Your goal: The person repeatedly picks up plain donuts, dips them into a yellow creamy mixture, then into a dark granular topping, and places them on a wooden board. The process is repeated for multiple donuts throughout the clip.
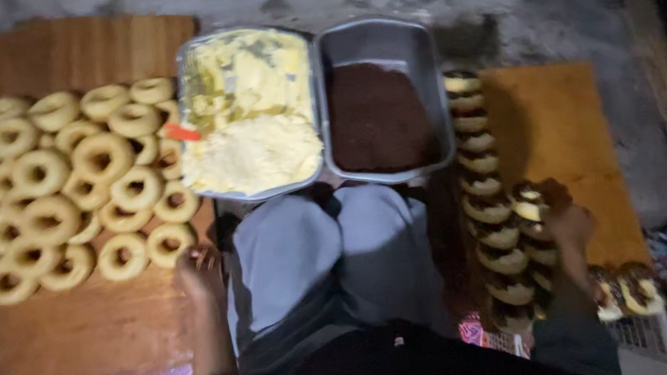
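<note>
Head view: the left hand (198, 274) rests loosely open beside plain doughnuts (83, 188) on a wooden board (72, 338), while the right hand (569, 228) touches coated doughnuts (493, 210) (grip indiscernible); soft, fragile, best gripped by bare edges.

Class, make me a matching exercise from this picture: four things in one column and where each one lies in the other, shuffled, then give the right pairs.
Things
1. plain ring doughnuts
2. tray of yellow cream
3. tray of dark brown sprinkles
4. topped doughnuts in rows

Places
A. beside the right hand
B. on the left brown board, near the left hand
C. right of the yellow tray
D. between the plain doughnuts and the dark tray

Pairs: 1-B, 2-D, 3-C, 4-A
</note>
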